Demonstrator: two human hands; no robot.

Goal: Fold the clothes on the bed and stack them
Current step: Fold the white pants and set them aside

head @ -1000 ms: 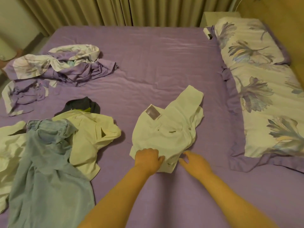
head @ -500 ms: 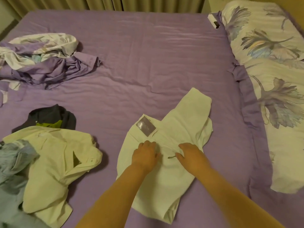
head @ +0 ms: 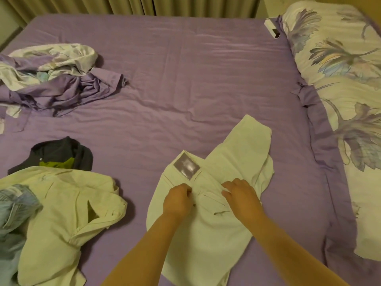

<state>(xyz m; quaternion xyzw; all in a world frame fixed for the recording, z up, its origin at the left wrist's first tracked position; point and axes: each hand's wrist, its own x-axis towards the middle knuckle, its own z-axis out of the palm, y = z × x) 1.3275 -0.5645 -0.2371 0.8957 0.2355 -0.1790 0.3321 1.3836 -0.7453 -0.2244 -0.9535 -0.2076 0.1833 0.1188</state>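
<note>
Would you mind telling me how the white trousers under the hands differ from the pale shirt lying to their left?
The white trousers carry a grey waistband patch; the pale shirt shows none. The left hand and right hand are on the trousers; nothing touches the shirt. The trousers lie alone; the shirt is partly covered by a light blue garment. Both are pale, unfolded and on the purple sheet.

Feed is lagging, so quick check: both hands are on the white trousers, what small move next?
Probably smooth the white trousers flat: left hand and right hand sit at the waistband, while the leg lies bunched and angled away.
</note>
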